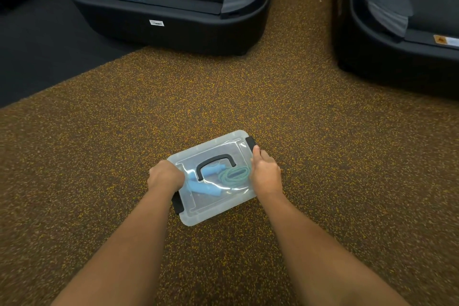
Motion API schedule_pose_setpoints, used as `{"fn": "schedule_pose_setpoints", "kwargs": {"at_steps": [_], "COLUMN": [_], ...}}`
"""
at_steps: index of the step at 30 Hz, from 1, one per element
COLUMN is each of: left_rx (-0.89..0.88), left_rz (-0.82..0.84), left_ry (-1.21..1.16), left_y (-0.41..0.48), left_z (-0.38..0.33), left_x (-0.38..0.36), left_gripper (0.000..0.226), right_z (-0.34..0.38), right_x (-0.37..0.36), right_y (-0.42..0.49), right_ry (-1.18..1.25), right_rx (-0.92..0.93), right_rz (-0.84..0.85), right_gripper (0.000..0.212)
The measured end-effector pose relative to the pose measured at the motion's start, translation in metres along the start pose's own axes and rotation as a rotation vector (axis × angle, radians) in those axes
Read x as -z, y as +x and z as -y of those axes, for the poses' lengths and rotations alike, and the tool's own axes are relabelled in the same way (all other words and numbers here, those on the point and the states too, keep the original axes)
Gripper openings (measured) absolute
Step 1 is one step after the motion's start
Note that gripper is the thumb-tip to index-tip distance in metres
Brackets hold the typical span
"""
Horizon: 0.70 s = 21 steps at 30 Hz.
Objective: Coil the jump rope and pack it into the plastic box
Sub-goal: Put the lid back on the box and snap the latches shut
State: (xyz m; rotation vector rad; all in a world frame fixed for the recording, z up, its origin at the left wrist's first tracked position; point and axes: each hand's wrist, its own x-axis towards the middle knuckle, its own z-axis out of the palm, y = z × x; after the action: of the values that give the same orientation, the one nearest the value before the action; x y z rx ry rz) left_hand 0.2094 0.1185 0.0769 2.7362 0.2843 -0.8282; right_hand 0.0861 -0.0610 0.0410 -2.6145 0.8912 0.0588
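A clear plastic box sits on the speckled floor with its lid on and a black carry handle lying flat on top. Through the lid I see the jump rope: a green coil at the right and blue handles at the left. My left hand rests on the box's left edge, just above a black latch. On the right edge, my right hand presses down, its thumb beside the other black latch.
The box lies on brown rubber flooring with yellow flecks. A black treadmill base stands at the back, another treadmill at the right. Dark matting covers the floor at the far left.
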Motion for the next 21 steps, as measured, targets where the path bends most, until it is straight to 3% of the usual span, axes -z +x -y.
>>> {"fn": "schedule_pose_setpoints", "kwargs": {"at_steps": [8,13,18,21], "left_rx": [0.024,0.040,0.072,0.064], "left_rz": [0.003,0.001,0.105,0.107], "left_ry": [-0.065,-0.198,-0.435,-0.487], "left_y": [0.001,0.006,0.011,0.013], "left_z": [0.001,0.010,0.019,0.020], "left_x": [0.001,0.002,0.003,0.000], "left_gripper": [0.031,0.029,0.066,0.069], "right_z": [0.001,-0.001,-0.003,0.002], "right_x": [0.001,0.000,-0.003,-0.002], "right_y": [-0.006,-0.009,-0.025,-0.033], "right_ry": [0.000,0.085,0.205,0.345], "right_rx": [0.016,-0.032,-0.216,-0.417], "right_rz": [0.034,0.011,-0.019,-0.038], "right_gripper": [0.068,0.064,0.053,0.057]}}
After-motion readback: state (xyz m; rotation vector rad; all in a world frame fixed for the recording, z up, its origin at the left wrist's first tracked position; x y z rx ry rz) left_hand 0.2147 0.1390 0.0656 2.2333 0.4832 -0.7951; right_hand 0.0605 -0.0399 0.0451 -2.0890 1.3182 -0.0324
